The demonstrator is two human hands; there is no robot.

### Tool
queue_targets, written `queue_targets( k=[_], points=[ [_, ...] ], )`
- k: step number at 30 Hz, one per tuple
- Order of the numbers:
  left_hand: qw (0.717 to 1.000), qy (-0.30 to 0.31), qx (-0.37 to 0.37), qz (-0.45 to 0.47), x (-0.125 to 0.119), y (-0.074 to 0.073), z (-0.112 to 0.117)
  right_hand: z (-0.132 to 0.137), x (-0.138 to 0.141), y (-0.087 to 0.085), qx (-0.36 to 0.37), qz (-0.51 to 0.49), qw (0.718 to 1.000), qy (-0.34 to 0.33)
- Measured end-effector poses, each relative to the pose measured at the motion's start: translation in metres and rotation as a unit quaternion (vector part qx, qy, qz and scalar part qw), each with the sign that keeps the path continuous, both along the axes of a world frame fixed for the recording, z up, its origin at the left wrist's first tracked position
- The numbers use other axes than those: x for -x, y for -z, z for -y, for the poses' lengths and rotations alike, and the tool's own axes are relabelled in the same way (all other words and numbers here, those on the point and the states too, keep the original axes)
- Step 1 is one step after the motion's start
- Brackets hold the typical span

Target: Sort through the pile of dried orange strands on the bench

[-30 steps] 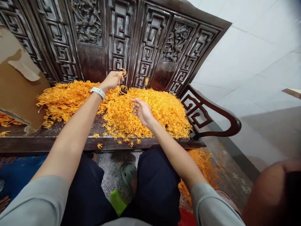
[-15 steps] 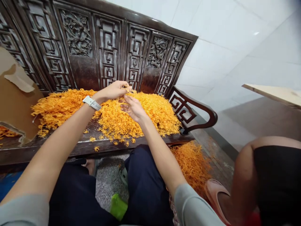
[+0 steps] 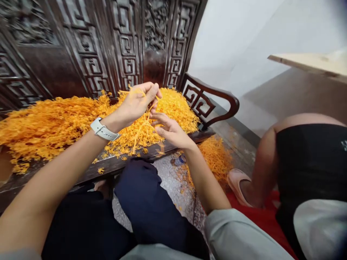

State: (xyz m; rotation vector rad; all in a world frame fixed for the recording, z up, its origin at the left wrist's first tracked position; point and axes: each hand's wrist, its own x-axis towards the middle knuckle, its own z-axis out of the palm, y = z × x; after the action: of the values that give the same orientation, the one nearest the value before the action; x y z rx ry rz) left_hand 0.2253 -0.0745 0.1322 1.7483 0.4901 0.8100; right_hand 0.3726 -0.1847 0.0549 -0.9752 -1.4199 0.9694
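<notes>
My left hand [image 3: 137, 104], with a pale watch at the wrist, is closed on thin orange branching plastic strands [image 3: 141, 131]. Some stick up over its knuckles and others dangle under the fingers. Just right of and below it is my right hand [image 3: 172, 131], fingers stretched and slightly apart, its fingertips close to the strands. Whether they touch is unclear. Beneath the right hand, a blurred orange piece [image 3: 160, 148] hangs in the air by the bench edge. Behind both hands lies a heap of small hand-shaped orange pieces [image 3: 179, 112].
A longer heap of orange pieces still on strands [image 3: 54, 126] covers the left of the dark carved bench [image 3: 89, 173]. Its armrest [image 3: 230, 104] curves out at right. Bare orange strands [image 3: 217, 155] pile on the floor, near another person's shoe [image 3: 240, 186]. A board edge [image 3: 303, 61] juts in.
The view has turned right and closer, and the cardboard box has mostly left it. My right hand has drawn away from the left and down. A loose piece now shows below it.
</notes>
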Motion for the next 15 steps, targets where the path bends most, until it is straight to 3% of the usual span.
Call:
queue_targets(
  k=[4,8,12,15],
  points=[
    [1.0,-0.003,-0.005,-0.018,-0.038,0.033,0.008,0.03,-0.023,0.033,0.082,-0.193,0.977,-0.05],
    [0.99,0.061,-0.102,-0.078,-0.059,0.076,0.031,0.064,-0.035,0.062,0.115,-0.275,0.954,0.038],
    [0.944,0.191,-0.212,-0.163,-0.051,0.106,0.061,0.099,-0.062,0.087,0.2,-0.229,0.949,0.083],
    [0.897,0.313,-0.224,-0.22,-0.026,0.106,0.057,0.13,-0.104,0.123,0.185,-0.249,0.936,0.166]
  ],
)
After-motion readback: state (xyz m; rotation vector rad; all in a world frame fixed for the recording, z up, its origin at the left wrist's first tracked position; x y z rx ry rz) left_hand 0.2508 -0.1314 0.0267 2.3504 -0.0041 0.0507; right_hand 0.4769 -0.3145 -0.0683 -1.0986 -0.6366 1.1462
